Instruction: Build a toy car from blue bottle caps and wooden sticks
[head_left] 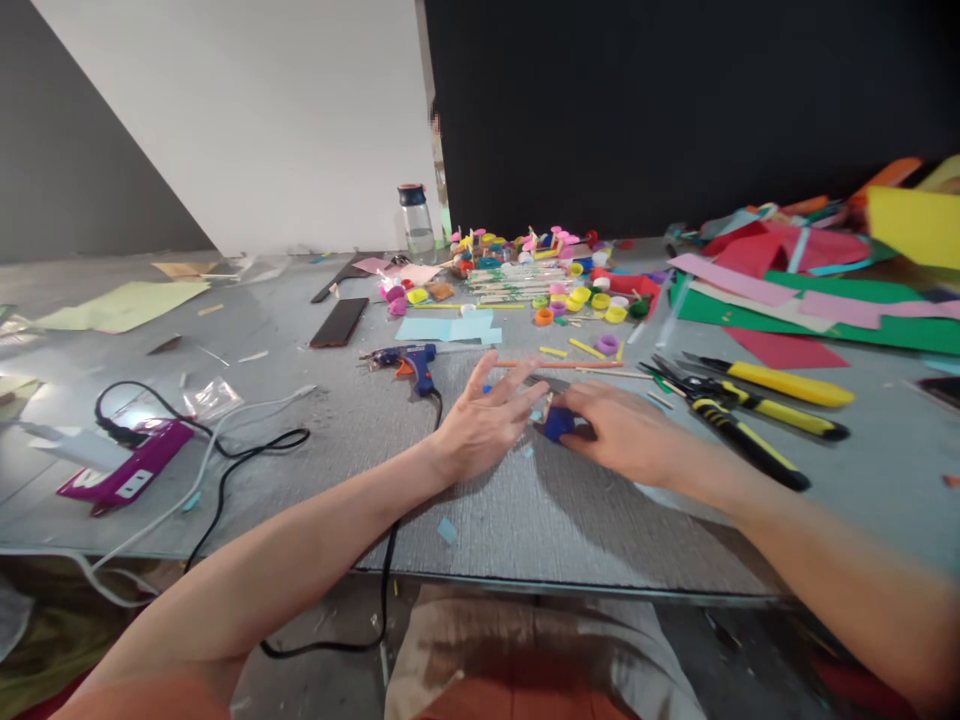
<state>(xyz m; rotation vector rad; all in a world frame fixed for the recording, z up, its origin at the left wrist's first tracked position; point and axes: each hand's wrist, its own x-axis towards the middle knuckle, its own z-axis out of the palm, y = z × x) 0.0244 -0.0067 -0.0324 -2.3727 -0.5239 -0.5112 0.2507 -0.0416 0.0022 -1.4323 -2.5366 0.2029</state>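
Right of the hot-glue gun, the right hand pinches a blue object in its fingers; the left hand, nearer the gun, has fingers spread.

Soft Shadows, Stretched Edges

We saw moderate light on the grey table, apparently from above, casting soft shadows below the left hand and right hand. Glare whitened a spot beside the purple power strip. We found the left fingertips blurred, the black panel deeply dark, the yellow paper stretched.
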